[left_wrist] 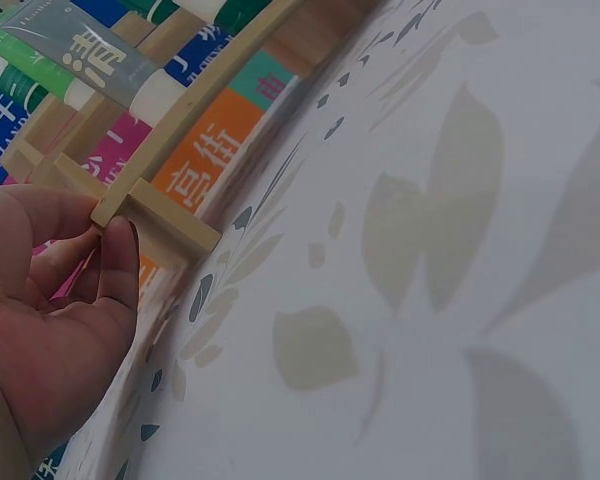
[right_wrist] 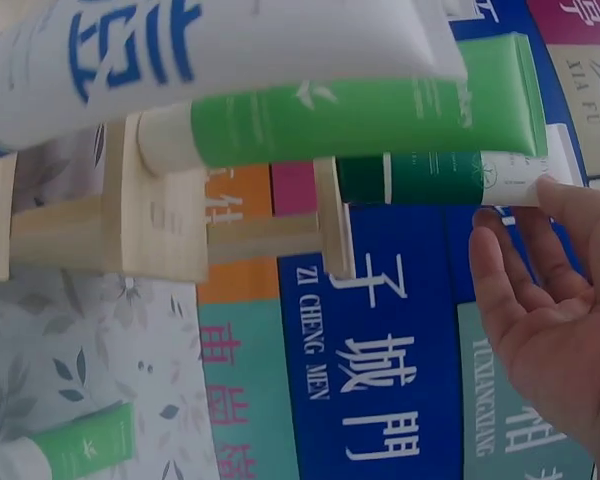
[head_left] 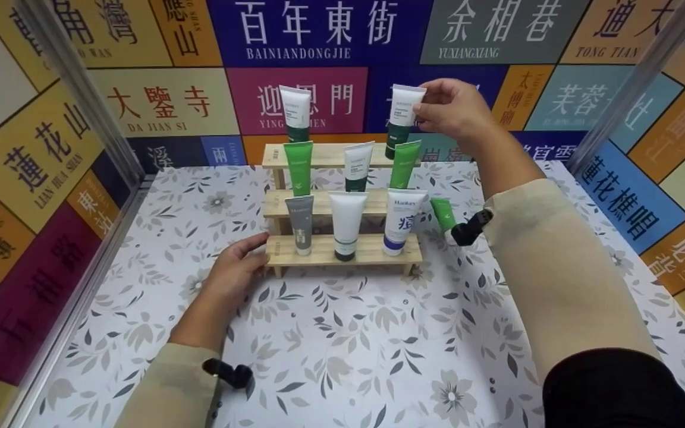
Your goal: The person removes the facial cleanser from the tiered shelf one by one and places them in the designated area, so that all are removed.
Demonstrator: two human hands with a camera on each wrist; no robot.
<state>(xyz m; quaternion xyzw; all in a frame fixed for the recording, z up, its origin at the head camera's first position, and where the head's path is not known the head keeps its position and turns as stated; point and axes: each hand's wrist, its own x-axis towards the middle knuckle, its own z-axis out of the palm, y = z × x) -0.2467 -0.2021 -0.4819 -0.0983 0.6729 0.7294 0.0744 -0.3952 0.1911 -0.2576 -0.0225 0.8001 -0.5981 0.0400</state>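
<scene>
A three-tier wooden display stand [head_left: 361,256] bears rows of squeeze tubes. At its left end my left hand [head_left: 236,264] pinches the corner of the lowest shelf [left_wrist: 165,150]. At the top shelf's right end, my right hand [head_left: 454,113] grips a white and dark green tube [head_left: 406,107] near its upper end. That tube stands upright, its dark green cap [right_wrist: 363,180] at the shelf. Another white and dark green tube [head_left: 296,112] is at the top left. Two green tubes [head_left: 299,166] flank a white and dark green one [head_left: 357,163] on the middle tier.
The lowest tier holds a grey tube [head_left: 301,223], a white tube [head_left: 347,223] and a white tube with blue print [head_left: 403,220]. Right of the stand, a green tube [head_left: 442,214] lies on the floral tabletop [head_left: 342,339]. Sign-printed panels [head_left: 164,101] rise behind and at both sides.
</scene>
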